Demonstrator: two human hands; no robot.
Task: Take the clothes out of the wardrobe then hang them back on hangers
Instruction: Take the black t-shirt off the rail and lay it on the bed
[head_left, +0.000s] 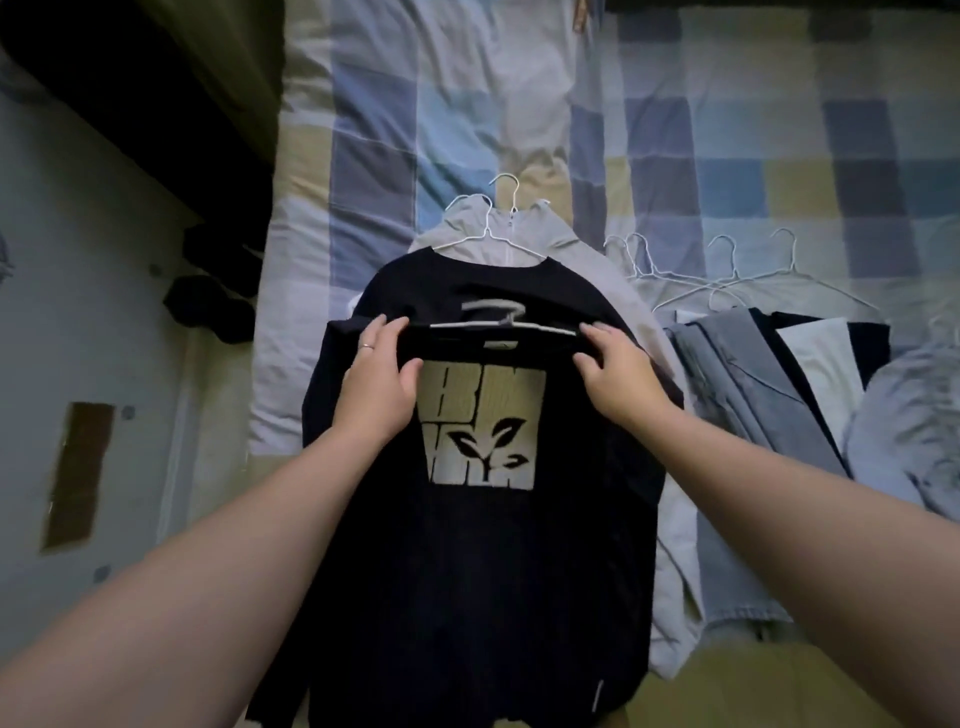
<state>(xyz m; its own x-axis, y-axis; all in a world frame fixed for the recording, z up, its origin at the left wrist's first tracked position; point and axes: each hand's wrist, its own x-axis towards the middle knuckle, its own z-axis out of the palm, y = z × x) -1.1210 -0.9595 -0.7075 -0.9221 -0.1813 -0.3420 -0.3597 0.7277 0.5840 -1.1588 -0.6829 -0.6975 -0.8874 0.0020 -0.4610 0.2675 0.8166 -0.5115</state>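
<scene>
A black shirt (467, 545) with a pale square plant print hangs in front of me over the bed. A white wire hanger (506, 323) sits in its neck opening. My left hand (376, 387) pinches the shirt's left shoulder. My right hand (613, 371) pinches the right shoulder by the hanger's end. Behind it lie another dark garment (457, 283) and a grey zip jacket (524, 228), each on a white hanger.
Several spare white wire hangers (727, 275) lie on the checked bedcover (727, 156) to the right. A pile of folded grey, black and white clothes (779, 374) sits at the right. Dark items (213, 306) lie on the floor left of the bed.
</scene>
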